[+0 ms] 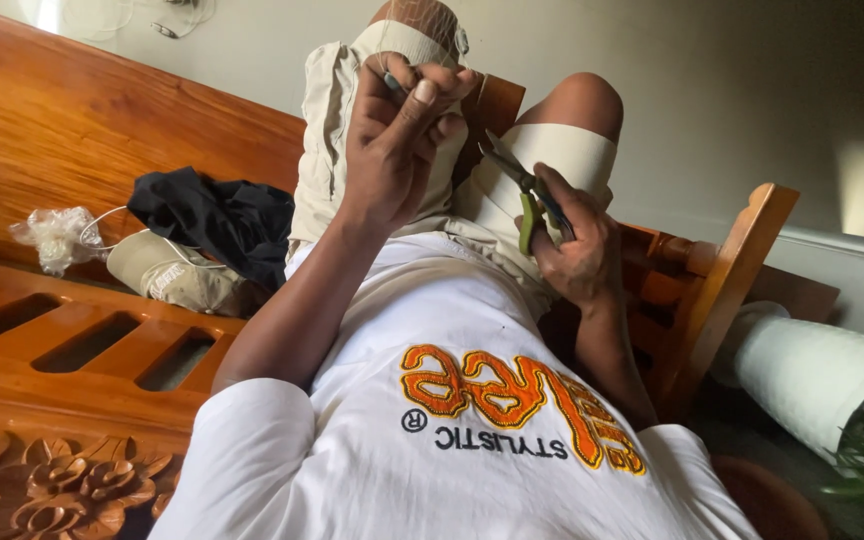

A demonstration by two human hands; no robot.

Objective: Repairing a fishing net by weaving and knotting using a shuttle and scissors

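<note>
While the left hand (pixel 397 140) pinches something small, the right hand (pixel 577 245) grips green-handled pliers (pixel 524 195).

Green-handled pliers (pixel 529 205), beige shorts (pixel 337 120), black cloth (pixel 214 215)

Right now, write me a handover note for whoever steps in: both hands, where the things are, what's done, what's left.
Left hand: raised over the knees, fingertips pinched on a small blue piece, too small to identify.
Right hand: closed round green-handled pliers, tips pointing toward the left hand but clear of the piece.
Nearby: dark cloth and beige cap on the wooden bench.
Done: both items are in hand.
Left: the pliers have not yet met the piece.
</note>
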